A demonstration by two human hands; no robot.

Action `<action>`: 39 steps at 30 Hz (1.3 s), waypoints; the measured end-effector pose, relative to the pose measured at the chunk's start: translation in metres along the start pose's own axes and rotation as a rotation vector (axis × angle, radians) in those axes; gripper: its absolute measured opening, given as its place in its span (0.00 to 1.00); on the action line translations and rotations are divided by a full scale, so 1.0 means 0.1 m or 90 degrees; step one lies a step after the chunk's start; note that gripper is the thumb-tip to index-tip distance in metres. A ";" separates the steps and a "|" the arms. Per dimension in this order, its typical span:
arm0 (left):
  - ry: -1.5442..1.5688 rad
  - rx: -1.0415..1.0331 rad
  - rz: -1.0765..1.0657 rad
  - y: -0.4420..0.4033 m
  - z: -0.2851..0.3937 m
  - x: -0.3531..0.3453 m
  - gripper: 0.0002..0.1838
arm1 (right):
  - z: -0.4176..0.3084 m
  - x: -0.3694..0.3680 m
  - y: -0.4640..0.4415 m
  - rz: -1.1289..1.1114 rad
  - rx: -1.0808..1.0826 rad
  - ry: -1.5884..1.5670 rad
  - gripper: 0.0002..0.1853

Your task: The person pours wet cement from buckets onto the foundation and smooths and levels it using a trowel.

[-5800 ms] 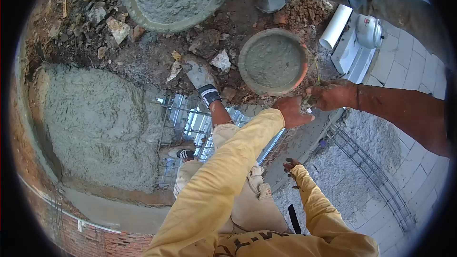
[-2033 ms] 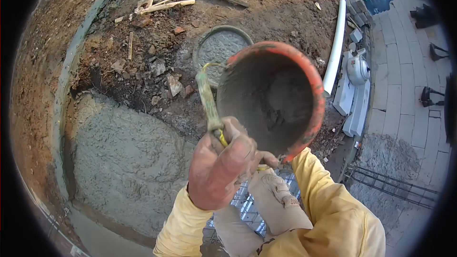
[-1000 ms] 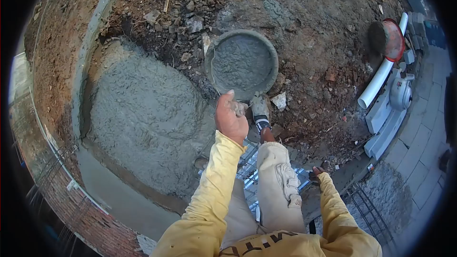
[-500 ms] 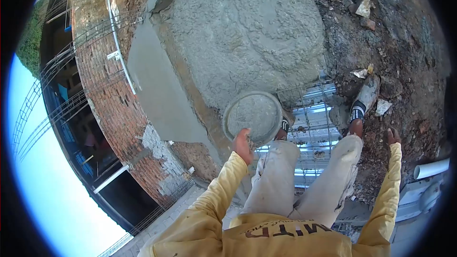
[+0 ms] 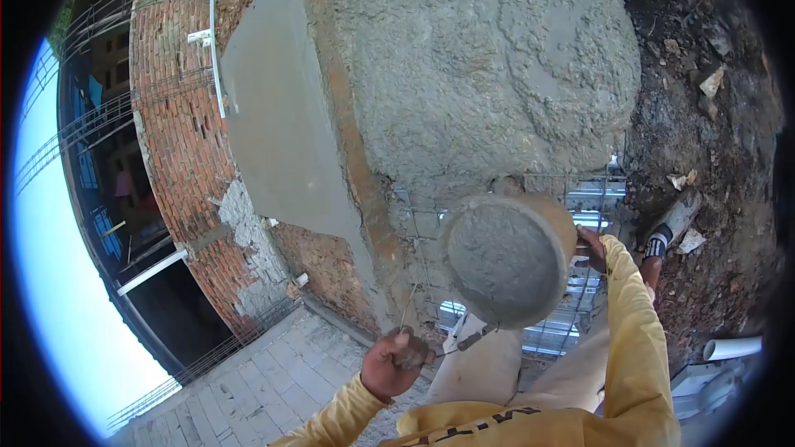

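Observation:
A round bucket [image 5: 566, 240] holding wet grey concrete [image 5: 503, 258] hangs tilted in front of my legs, over the steel mesh [image 5: 426, 236]. My right hand [image 5: 591, 248] grips its right side, with some fingers hidden behind the wall. Lower left of the bucket, my left hand [image 5: 397, 362] is closed round the thin wire of the handle [image 5: 478, 337], clear of the rim. Just beyond the bucket lies a broad patch of poured wet concrete [image 5: 480, 74], its near edge reaching the mesh and metal sheets [image 5: 571, 302].
A smooth concrete strip [image 5: 277, 124] and a brick wall [image 5: 178, 108] run along the left. Rubble and dark soil [image 5: 704, 149] lie at the right, by my booted foot [image 5: 675, 219]. A white pipe [image 5: 733, 348] is at the lower right, with paving [image 5: 224, 389] at the lower left.
The bucket has moved right in view and tipped. My right hand has come from the far right onto its side, while my left hand has shifted from the rim to the handle wire.

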State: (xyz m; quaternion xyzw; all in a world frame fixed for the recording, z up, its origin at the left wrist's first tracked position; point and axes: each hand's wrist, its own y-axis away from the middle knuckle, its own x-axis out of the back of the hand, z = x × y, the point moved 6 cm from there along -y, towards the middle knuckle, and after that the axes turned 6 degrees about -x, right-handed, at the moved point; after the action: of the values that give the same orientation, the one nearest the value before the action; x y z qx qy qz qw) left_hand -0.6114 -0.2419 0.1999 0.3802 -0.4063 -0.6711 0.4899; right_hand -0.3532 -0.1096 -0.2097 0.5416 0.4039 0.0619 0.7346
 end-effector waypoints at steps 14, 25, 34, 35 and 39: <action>-0.584 -0.088 -0.151 -1.64 0.41 -0.22 0.21 | -0.31 0.00 0.04 0.048 0.136 -0.392 0.41; -0.133 -0.474 0.130 -3.05 1.96 0.00 0.26 | -3.68 -1.64 0.32 0.203 0.406 -0.079 0.45; 0.289 -0.509 -0.137 -2.71 2.85 -0.36 0.18 | -4.63 -4.07 2.98 0.374 0.923 0.588 0.50; 0.316 -0.516 -0.213 -2.69 2.91 -0.42 0.18 | -4.57 -4.21 3.14 0.377 0.947 0.627 0.49; 0.387 -0.515 -0.439 -2.46 2.80 -0.89 0.18 | -4.48 -4.34 3.47 0.456 0.986 0.693 0.47</action>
State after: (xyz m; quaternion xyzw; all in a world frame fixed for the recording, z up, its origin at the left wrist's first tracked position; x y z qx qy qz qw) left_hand -0.9311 -0.0611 0.0907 0.4482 0.1850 -0.7534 0.4441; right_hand -0.8179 0.1357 0.2732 0.8569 0.4268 0.2377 -0.1646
